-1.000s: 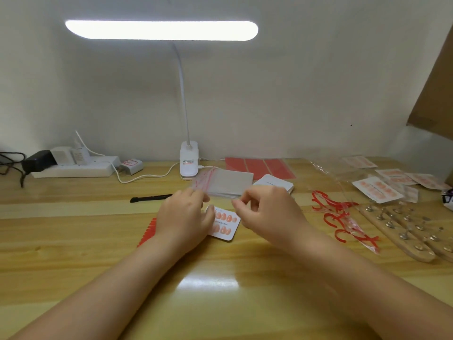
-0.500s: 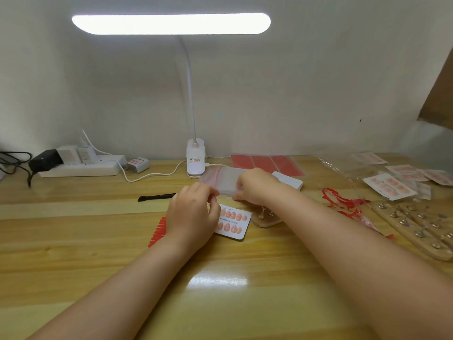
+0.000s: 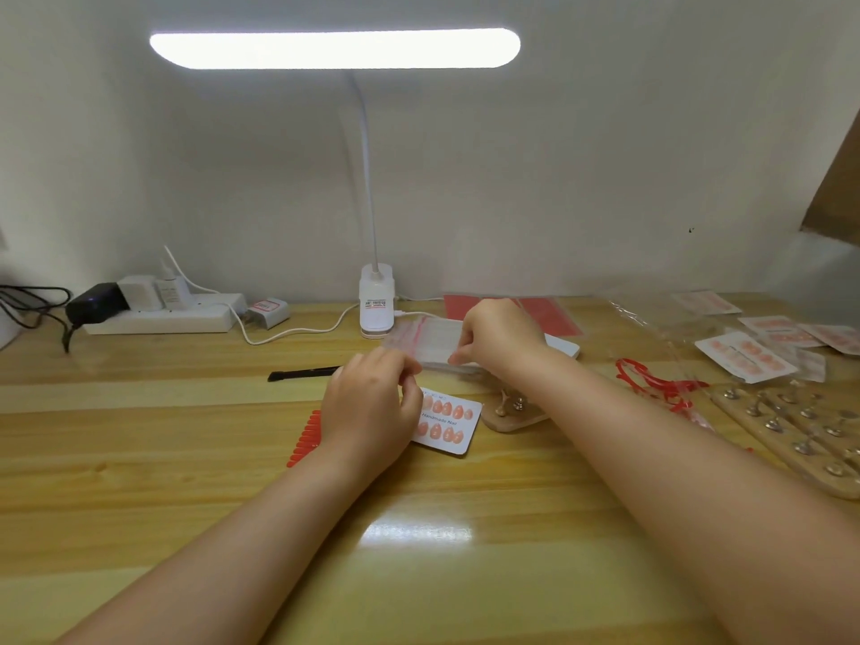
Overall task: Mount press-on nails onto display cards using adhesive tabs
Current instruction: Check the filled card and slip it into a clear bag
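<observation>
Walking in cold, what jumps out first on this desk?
The glowing lamp bar high above the wooden desk grabs the eye. Below it, mid-desk, the right hand pinches a stack of clear bags, while the left hand partly covers a white card of peach nails. Far right lie wooden boards with metal studs.

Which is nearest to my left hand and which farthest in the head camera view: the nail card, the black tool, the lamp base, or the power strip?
From the left hand:
1. Nail card, right beside it, partly under the fingers.
2. Black tool, just behind and to its left.
3. Lamp base, farther back by the wall.
4. Power strip, far back left.
</observation>
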Motion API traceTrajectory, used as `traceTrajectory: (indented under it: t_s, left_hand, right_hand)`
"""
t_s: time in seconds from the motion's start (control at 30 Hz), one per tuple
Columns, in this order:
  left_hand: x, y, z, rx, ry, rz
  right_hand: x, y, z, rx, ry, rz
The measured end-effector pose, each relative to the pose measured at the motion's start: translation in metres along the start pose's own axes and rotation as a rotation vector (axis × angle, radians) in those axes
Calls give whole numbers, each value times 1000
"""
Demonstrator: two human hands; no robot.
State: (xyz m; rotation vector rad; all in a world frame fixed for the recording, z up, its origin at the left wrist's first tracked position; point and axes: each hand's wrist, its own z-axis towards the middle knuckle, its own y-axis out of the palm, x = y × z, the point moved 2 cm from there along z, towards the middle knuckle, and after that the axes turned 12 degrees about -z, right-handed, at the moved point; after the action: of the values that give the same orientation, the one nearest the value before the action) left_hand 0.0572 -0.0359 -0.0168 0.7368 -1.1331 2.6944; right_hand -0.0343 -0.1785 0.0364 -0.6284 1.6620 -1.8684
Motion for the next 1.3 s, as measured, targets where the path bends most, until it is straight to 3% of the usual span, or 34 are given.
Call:
traceTrajectory:
  t_s: [0.2,0.33,0.4,0.5,0.63,0.77,0.9,1.3]
  left_hand:
    - [0,-1,0,-1,6,-1]
    - [1,-5,0,39,24,-21]
    - [3,-8,1,68,31,-116]
    - [11,-18,7,147,17,-379]
    - [20,-28,18,146,-171,-668]
    - [30,-29,24,-99,-402,-928]
    - [39,-28,21,-331,-464,-1185]
    - [62,-23,7,-263,-352,-1049]
  right_hand:
    - [6,6,5,40,29,213]
    - [14,3,0,277,52,449]
    - [18,-7,-8,400,70,564]
    - [26,-23,-29,451,59,739]
    - [37,-38,-70,354,-50,896]
    - [47,-44,-104,194,-154,972]
    - [53,-31,-123,107,-188,1021]
    - [52,-11,-131,-99,-106,1039]
